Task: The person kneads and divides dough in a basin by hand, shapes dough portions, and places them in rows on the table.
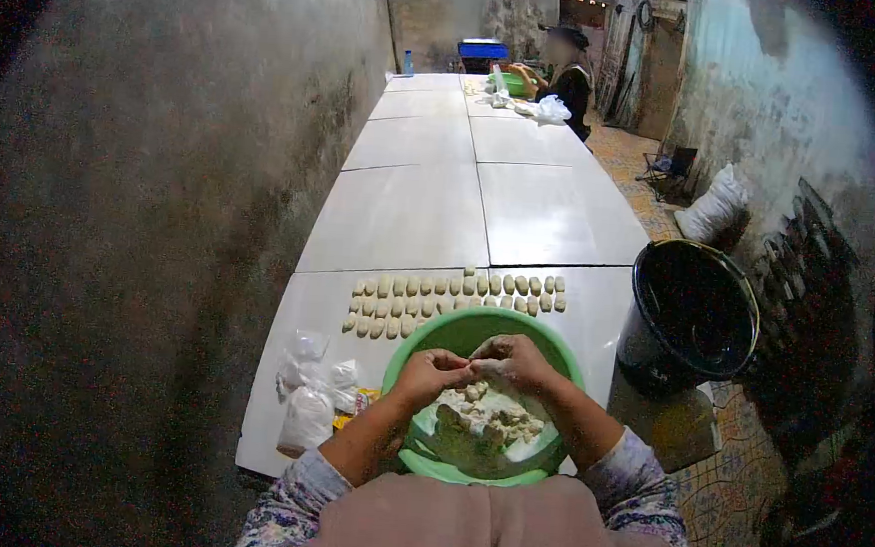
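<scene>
Over a green basin (568, 354) my left hand (436, 374) and my right hand (512, 360) meet at the fingertips. Both hands are closed in a pinch, and whatever lies between the fingers is too small and hidden to name. Below them, inside the basin, lie pale crumbly dough pieces (489, 415) with white powder. Beyond the basin, rows of small oval dough pieces (410, 309) rest on the white table (401, 211).
Plastic bags of white powder (306, 421) and a yellow packet (366, 399) lie left of the basin. A black bucket (691, 309) stands at the right. At the table's far end a person (569, 81) works beside another green basin (509, 83).
</scene>
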### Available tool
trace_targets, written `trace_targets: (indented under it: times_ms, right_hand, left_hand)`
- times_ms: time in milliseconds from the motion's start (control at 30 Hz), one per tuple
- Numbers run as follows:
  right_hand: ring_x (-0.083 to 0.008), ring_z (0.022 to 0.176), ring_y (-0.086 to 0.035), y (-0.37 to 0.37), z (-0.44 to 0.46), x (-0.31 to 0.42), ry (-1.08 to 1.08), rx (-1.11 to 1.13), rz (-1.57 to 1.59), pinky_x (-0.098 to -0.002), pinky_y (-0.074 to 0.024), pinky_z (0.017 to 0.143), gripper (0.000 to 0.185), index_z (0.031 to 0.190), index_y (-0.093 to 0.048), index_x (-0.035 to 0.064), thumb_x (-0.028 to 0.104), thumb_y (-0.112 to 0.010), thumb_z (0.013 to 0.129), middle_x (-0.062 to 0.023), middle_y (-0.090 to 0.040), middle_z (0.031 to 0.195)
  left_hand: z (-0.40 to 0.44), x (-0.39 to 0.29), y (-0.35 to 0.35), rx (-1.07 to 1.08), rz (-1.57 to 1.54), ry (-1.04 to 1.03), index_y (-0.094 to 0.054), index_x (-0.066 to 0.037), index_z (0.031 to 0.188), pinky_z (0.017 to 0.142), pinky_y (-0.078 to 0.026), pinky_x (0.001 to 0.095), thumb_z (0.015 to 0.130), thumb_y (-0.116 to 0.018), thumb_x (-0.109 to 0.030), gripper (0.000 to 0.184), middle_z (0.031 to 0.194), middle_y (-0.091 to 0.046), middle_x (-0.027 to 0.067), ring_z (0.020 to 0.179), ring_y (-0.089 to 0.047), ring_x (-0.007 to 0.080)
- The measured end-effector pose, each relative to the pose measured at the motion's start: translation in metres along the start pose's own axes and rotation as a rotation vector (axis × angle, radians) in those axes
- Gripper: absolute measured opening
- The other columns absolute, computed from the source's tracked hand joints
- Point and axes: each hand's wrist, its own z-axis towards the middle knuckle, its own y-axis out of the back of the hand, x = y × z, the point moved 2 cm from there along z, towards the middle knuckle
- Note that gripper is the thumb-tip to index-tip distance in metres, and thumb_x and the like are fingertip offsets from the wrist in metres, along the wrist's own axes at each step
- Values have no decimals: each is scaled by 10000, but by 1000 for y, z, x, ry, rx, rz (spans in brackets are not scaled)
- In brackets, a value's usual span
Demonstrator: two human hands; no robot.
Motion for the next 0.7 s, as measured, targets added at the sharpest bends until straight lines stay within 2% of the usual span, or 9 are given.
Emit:
trace_targets:
  times_ms: [133,267,333,400,467,533,600,667,700]
  right_hand:
    - [-170,762,-613,1,4,-14,8,-6,-1,-307,-481,717,226,896,-656,22,190,-666,746,-105,-653,843]
    - [-168,815,-603,1,7,-15,-126,-87,132,-308,-474,740,277,958,-645,29,261,-610,810,-103,-648,883]
    - [-139,810,-577,4,5,-5,-74,-48,73,-270,-471,708,310,1032,-586,-7,239,-590,844,-71,-616,930]
    - [-135,846,-566,0,4,-11,-69,-30,178,-269,-463,744,285,1025,-573,4,196,-623,821,-64,-608,947]
    - [-124,855,-560,0,1,-5,90,-25,120,-259,-455,762,263,1000,-556,18,122,-659,782,-53,-603,938]
    - [-116,820,-553,0,11,-32,129,-22,242,-251,-452,740,295,992,-528,35,78,-686,747,-33,-587,898]
    - [-110,772,-540,1,14,-35,148,-92,142,-247,-447,714,330,1023,-501,46,89,-684,751,-23,-567,864]
    - [-106,746,-527,1,9,-26,85,-105,223,-252,-445,692,355,1036,-486,49,97,-689,749,-18,-552,836]
    - [-106,750,-529,2,5,-17,104,-122,138,-253,-447,687,326,1027,-493,46,98,-677,763,-19,-556,846]
  left_hand:
    - [3,5,0,30,-63,-17,-594,48,943,668,-493,262,756,-703,-163,302,854,-635,107,719,-607,149]
    - [4,6,2,49,-81,21,-591,43,970,672,-489,264,769,-692,-181,318,863,-632,105,737,-605,150]
    - [4,5,3,19,-106,46,-588,38,990,684,-484,267,782,-680,-196,327,871,-629,101,771,-597,148]
    - [9,15,3,39,-112,45,-590,23,997,695,-484,281,788,-673,-183,305,903,-623,96,798,-587,142]
    - [9,13,0,56,-233,-107,-591,9,1006,711,-492,283,799,-656,-149,268,931,-617,93,814,-586,147]
    - [10,12,-2,70,-228,-140,-589,1,1015,737,-498,280,805,-642,-114,245,960,-612,91,828,-587,153]
    - [11,12,-3,64,-139,-112,-586,8,1018,752,-499,270,811,-629,-96,235,954,-615,91,834,-588,152]
    - [6,8,-4,39,-66,-125,-583,13,1024,737,-499,269,801,-646,-114,264,953,-617,96,830,-586,142]
    - [5,7,-4,4,57,-181,-589,13,1008,719,-497,266,791,-661,-125,267,931,-621,91,816,-585,136]
